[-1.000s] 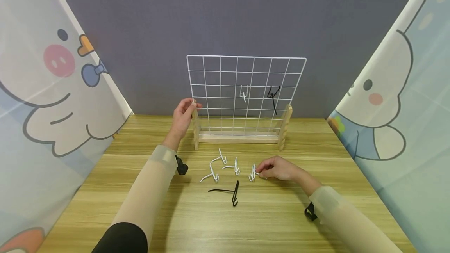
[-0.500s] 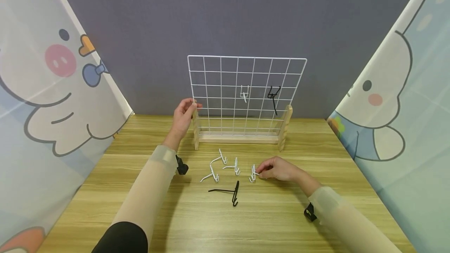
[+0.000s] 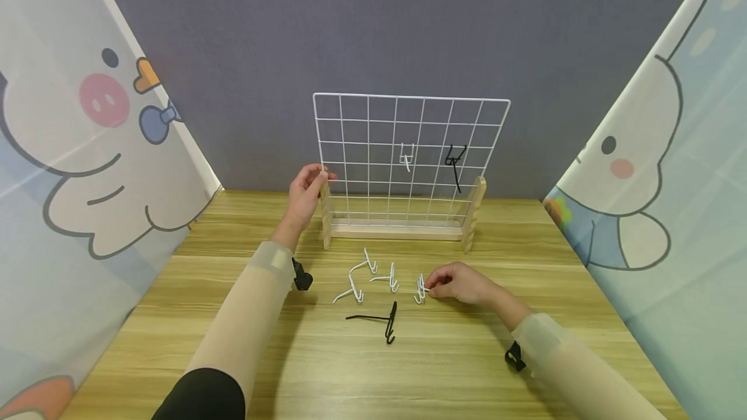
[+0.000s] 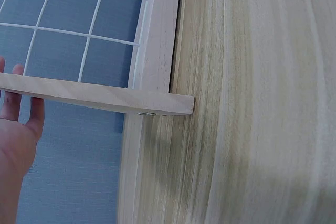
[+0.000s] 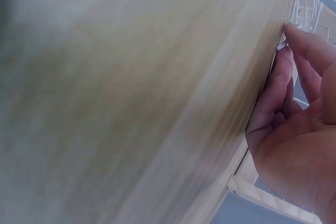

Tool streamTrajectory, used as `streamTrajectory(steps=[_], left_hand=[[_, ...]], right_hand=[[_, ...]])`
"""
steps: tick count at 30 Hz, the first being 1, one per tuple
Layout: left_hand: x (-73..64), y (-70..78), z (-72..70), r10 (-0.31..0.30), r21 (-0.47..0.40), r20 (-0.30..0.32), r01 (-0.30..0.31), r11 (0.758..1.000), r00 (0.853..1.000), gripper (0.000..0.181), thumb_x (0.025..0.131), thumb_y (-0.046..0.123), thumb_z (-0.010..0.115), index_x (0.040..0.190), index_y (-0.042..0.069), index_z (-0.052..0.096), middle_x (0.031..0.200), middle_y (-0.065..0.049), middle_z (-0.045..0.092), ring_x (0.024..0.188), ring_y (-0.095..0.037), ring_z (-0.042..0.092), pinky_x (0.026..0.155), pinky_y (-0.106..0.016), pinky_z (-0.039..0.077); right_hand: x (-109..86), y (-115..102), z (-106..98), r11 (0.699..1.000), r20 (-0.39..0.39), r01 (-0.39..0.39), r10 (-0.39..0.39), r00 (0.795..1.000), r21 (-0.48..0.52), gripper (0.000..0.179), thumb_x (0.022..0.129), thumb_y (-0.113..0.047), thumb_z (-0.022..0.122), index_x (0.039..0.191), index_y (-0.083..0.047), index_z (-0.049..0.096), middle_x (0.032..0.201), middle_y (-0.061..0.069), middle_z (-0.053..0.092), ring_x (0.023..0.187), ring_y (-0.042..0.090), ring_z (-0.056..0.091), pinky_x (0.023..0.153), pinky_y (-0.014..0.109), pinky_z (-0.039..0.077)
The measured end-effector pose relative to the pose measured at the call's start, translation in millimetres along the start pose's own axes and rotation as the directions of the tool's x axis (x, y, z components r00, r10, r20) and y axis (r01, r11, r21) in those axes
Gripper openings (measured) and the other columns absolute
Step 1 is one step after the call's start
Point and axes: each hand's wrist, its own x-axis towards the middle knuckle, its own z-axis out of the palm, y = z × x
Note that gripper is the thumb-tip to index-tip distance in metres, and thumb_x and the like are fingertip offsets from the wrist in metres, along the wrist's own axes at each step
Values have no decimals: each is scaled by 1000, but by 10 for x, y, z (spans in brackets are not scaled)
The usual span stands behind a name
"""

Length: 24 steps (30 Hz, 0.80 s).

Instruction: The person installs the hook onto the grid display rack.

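A white wire grid panel (image 3: 411,96) stands upright in a wooden stand (image 3: 397,233). My left hand (image 3: 305,196) grips the top of the stand's left post (image 3: 326,219); in the left wrist view its fingers (image 4: 37,114) reach behind that post. On the table, my right hand (image 3: 463,284) pinches the arm of a white wire hook (image 3: 420,290) between thumb and fingers. The hook's arm tip (image 5: 282,45) pokes out between them in the right wrist view. One white hook (image 3: 406,159) and one black hook (image 3: 453,161) hang on the grid.
Left of my right hand lie three loose white hooks, the nearest to it being a small white hook (image 3: 391,277). A black hook (image 3: 389,321) lies closer to me on the wooden table (image 3: 455,368). A grey backdrop (image 3: 408,24) rises behind the rack.
The head view has shifted very slightly. Both hands keep their places, the left on the post and the right on the white hook.
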Motion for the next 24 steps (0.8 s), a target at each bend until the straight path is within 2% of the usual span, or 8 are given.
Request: streamTrajectory(steps=[8,15,16,21,24], left_hand=[[-16,31,7,-10,-9,-2,10,1000,1000,28,113,13,60,131,-9,57,101,12,80,97,-8,74,79,-22,52],[-37,46,6,-26,-9,-12,25,1000,1000,11,112,14,63,121,10,68,102,10,80,104,-17,75,79,-23,51],[-38,48,4,-26,-8,-12,26,1000,1000,12,112,14,63,121,9,69,103,10,80,104,-17,75,80,-23,52],[-19,30,5,-20,-12,-10,20,1000,1000,32,113,12,61,135,-12,59,101,14,80,100,-10,75,82,-22,54],[-10,22,9,-12,-20,-12,12,1000,1000,35,113,10,59,136,-16,56,99,16,80,97,-7,75,81,-21,55]], right_hand=[[-5,13,35,999,-37,19,-20,999,-32,10,98,-12,80,107,-7,81,103,5,81,88,7,60,79,22,49],[-30,-30,39,1000,-59,5,-5,998,-2,13,98,-11,79,109,-5,79,99,6,77,84,9,60,74,22,50],[-34,-38,32,1000,-64,-1,1,998,11,13,98,-11,78,110,-5,79,98,7,75,82,9,59,72,22,50],[-22,-83,-33,998,-117,-28,34,993,54,15,101,-11,76,113,-3,77,100,8,71,87,16,60,73,25,52],[14,-127,-77,998,-149,-31,39,988,57,17,103,-11,73,117,-2,76,105,12,72,93,18,62,77,27,54]])
